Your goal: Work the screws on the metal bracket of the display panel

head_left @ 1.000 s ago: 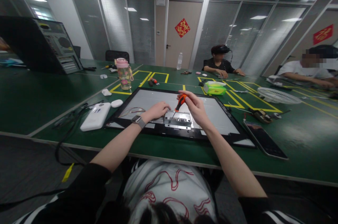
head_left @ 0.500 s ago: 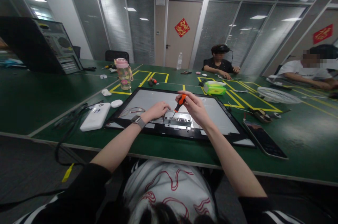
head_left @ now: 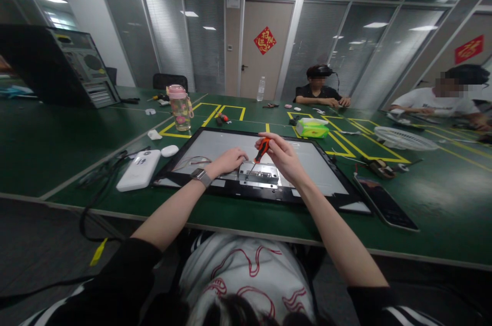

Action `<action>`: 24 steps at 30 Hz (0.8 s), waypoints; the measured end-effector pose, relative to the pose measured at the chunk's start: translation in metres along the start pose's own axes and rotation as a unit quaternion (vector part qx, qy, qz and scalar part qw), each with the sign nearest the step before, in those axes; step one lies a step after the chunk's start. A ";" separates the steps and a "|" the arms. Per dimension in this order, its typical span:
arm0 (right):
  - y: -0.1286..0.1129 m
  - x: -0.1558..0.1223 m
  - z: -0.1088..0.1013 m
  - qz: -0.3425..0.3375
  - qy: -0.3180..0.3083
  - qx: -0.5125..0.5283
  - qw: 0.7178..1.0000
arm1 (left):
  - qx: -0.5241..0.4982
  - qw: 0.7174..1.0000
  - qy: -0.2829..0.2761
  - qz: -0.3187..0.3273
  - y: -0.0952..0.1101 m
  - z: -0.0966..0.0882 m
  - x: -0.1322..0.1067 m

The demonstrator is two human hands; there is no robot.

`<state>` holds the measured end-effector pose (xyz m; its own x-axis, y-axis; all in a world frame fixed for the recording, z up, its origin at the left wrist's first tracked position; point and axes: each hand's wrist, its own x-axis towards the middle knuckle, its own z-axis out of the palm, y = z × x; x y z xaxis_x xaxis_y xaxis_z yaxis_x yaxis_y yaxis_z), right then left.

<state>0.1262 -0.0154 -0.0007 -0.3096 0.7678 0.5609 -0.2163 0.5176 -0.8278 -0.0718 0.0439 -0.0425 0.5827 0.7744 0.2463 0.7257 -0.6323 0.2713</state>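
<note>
My right hand is closed around the orange and black handle of a screwdriver. Its thin shaft slants down to the left, and the tip meets a silver metal bracket. The bracket lies near the front edge of a flat display panel, grey-white with a black frame, back side up. My left hand, with a watch on the wrist, has its fingers bent against the bracket's upper left corner. Whether a screw sits under the tip is too small to tell. Thin wires lie on the panel's left part.
Left of the panel are a white power bank, a white case, black cables and a pink-lidded bottle. A phone lies to the right. Beyond are a green tissue pack, a white racket-like grid and two people seated.
The screwdriver handle has turned slightly in my right hand, with its tip in the same spot. My left hand stays put. Both people across the table have shifted their arms.
</note>
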 end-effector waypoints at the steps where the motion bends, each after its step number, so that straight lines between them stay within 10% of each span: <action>1: 0.000 0.000 0.000 -0.002 0.000 0.003 1.000 | 0.000 1.000 0.000 -0.001 0.000 0.000 0.000; 24: 0.006 0.000 -0.002 -0.061 0.071 -0.123 0.988 | -0.001 1.000 -0.003 -0.002 0.004 -0.003 -0.002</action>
<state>0.1271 -0.0111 -0.0052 -0.1582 0.7308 0.6639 -0.0076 0.6715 -0.7410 -0.0709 0.0397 -0.0388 0.5814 0.7773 0.2403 0.7278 -0.6289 0.2735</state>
